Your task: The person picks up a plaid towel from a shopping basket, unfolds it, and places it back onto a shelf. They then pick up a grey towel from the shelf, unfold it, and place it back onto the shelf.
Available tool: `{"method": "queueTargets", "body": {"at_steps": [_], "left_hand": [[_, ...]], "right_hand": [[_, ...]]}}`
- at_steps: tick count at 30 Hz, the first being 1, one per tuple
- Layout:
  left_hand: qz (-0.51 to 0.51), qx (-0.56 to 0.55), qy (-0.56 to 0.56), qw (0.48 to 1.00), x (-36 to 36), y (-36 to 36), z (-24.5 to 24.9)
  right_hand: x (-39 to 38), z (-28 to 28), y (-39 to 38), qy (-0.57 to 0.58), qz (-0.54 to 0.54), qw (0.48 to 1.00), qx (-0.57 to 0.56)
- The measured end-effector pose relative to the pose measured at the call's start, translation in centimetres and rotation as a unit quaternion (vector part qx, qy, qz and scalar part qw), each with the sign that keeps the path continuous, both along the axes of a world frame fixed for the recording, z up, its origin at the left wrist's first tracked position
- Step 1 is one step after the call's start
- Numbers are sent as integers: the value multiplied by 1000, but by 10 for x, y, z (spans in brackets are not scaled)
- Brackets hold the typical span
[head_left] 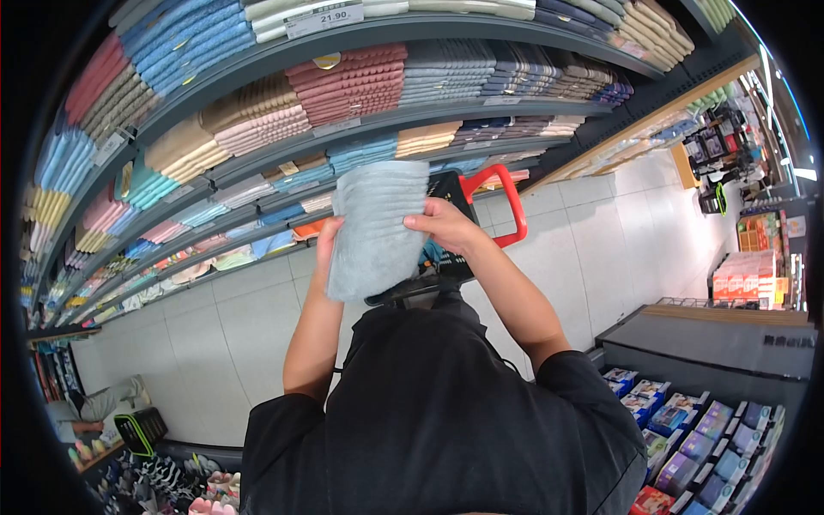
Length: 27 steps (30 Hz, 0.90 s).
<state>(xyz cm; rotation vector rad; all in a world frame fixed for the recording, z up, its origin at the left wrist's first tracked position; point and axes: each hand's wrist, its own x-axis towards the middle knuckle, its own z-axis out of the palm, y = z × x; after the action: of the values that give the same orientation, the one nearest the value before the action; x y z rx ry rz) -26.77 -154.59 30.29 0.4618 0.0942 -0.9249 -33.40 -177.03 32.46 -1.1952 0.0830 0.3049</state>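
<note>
Between my two hands is a stack of folded light grey-blue towels [373,249], held up in front of my chest. My left hand [328,239] grips its left edge, with the thumb along the side and the other fingers hidden behind. On the right edge, my right hand [445,226] clamps the stack, its thumb on the front and the rest of the fingers mostly out of sight. Partly covered by the towels is a black shopping basket [446,190] with a red handle [518,206]; its contents are mostly hidden.
Curved-looking shelves [360,120] of folded towels in many colours run across the front, with a price label [324,19] on top. A tiled floor [223,335] lies below. Boxed goods [687,429] stand at lower right. Another person [94,412] sits or crouches at lower left near a black basket [142,429].
</note>
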Motion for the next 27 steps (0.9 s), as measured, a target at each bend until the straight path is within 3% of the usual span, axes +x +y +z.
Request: {"method": "queueTargets", "body": {"at_steps": [4,5,7,9,10,15,16,19,22,27], "left_hand": [[0,124,-12,992,10,10,-6],[1,153,-65,986,7,10,-6],[1,210,-170,963,-4,6,-1],[30,245,-203,948,-8,-1,-4],[44,261,-220,939,-8,-4,-5],[87,292,-178,935,-1,-4,-4],[90,291,-177,936,1,-4,-4],[89,269,-174,943,5,-4,-10],[81,253,-158,951,5,-6,-8],[55,257,-90,961,5,-6,-21]], "right_hand": [[-1,14,-3,17,-78,991,-110],[-1,15,-6,17,-90,986,-143],[-2,20,-5,16,-77,985,-156],[-1,18,-7,8,-55,983,-175],[-1,14,-8,31,-69,989,-128],[-6,24,-32,169,-70,983,31],[-7,39,-27,153,-66,984,56],[-9,48,-27,127,-70,989,22],[-9,28,-38,92,-6,996,6],[-15,23,-36,80,-47,995,37]]}}
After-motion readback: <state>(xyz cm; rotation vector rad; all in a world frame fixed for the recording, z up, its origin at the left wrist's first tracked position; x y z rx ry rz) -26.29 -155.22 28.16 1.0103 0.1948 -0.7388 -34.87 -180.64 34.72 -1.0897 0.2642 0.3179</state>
